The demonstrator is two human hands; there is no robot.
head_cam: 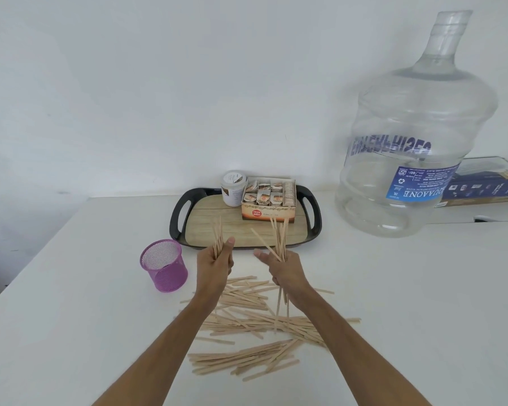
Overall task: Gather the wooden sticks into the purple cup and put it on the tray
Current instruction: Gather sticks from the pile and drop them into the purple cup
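Observation:
Many thin wooden sticks lie scattered on the white table in front of me. My left hand is shut on an upright bundle of sticks. My right hand grips another bundle of sticks, some fanning upward and some hanging below the palm. The purple mesh cup stands upright and looks empty, just left of my left hand. Behind both hands sits the black tray with a wood-pattern floor.
On the tray's back stand a white jar and a carton of sachets. A big clear water bottle rises at the right, with a dark flat box behind it. The table's left edge runs diagonally.

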